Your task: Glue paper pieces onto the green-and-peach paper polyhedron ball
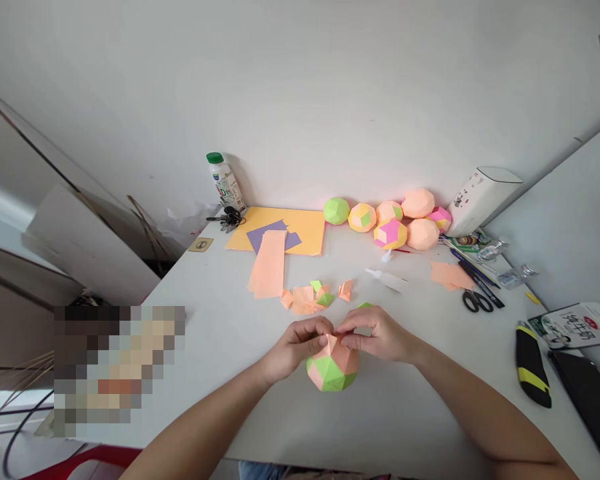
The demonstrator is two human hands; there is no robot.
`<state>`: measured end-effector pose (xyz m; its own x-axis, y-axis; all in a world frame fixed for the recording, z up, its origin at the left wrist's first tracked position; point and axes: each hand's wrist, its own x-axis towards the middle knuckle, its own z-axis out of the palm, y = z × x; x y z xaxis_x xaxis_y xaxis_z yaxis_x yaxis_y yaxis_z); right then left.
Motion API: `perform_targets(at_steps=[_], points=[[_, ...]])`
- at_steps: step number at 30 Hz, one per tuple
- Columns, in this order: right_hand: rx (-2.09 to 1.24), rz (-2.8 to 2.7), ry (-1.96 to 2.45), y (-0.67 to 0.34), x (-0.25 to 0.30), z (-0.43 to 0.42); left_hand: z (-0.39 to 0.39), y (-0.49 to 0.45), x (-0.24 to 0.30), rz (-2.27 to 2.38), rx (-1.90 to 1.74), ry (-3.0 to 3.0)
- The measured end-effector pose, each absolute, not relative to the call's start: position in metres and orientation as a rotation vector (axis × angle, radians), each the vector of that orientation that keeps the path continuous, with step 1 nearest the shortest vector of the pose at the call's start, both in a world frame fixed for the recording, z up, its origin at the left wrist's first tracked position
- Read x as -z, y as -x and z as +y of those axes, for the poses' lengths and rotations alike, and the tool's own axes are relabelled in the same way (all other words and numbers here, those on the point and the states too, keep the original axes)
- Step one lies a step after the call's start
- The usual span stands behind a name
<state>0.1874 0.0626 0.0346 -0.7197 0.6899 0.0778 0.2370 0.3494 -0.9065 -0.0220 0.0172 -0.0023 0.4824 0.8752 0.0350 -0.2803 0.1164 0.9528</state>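
Observation:
A faceted paper ball in peach and green sits near the front of the table, between my two hands. My left hand is closed, its thumb and fingers pinching the ball's upper left edge. From the other side my right hand pinches the top right edge, fingertips almost meeting those of the left. The fingers hide part of the ball's top. Just beyond lie folded peach and green paper pieces, flat peach paper squares and a single folded peach piece.
Peach strips overlap a yellow sheet. Several finished paper balls line the wall. A glue bottle, scissors, a black and yellow utility knife and a phone-like black slab lie right. A bottle stands back left.

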Motion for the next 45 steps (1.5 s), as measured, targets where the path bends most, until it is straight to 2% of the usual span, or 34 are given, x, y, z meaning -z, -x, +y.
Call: perform_targets(at_steps=[26,45], points=[[-1.14,-2.151,0.633,-0.1837,-0.0327,0.0619,0.0178,0.0224,0.0024,0.658,-0.952,-1.124],[-1.129,-2.152,0.636,-0.1825,-0.0339,0.0594,0.0172,0.0224,-0.0037,0.73,-0.92,-1.167]])
